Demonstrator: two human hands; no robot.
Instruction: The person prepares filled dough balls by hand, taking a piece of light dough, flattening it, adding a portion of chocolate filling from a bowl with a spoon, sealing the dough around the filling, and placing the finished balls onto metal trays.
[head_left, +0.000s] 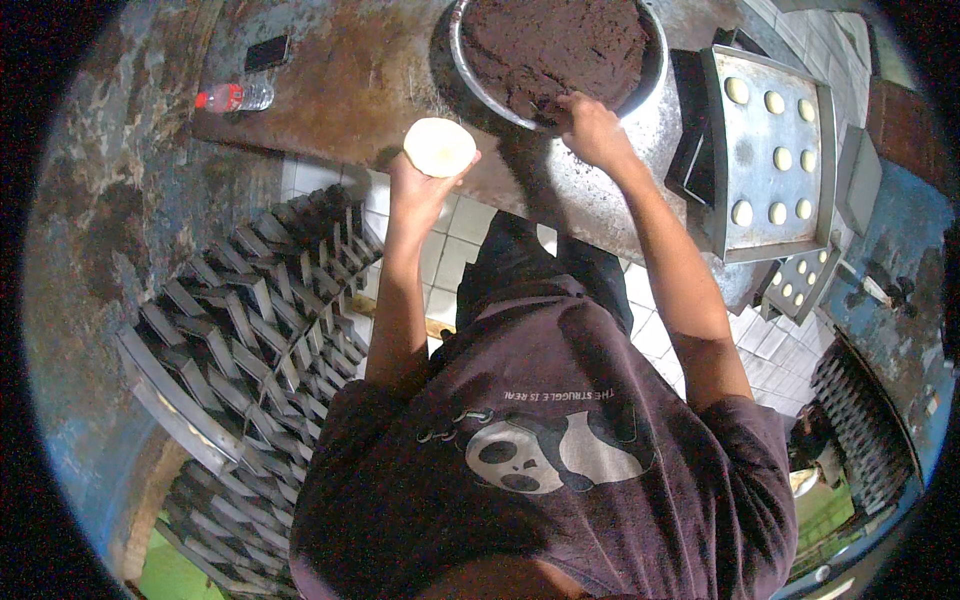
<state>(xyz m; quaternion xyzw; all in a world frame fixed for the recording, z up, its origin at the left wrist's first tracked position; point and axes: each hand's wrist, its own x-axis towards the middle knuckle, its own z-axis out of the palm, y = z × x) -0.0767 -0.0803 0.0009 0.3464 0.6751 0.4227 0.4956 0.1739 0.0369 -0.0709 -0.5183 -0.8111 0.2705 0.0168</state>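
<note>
One pale dough round (440, 147) sits in the left hand (415, 188), fingers cupped beneath, thumb alongside; probably light, soft, easily torn, so support from below. Table (350, 115) edge near that grip. To its right, the right hand (592, 135) curls at dark paste (555, 50), likely dense, sticky; can't tell what it holds. Bowl (657, 75) rim restricts there; more room leftward, toward the bottle (235, 97).

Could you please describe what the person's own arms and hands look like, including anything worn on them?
The left hand and right hand are without gloves, and no watch or bracelet shows. The forearms are uncovered below the short, loose, plain sleeves of a dark purplish-brown T-shirt.
</note>
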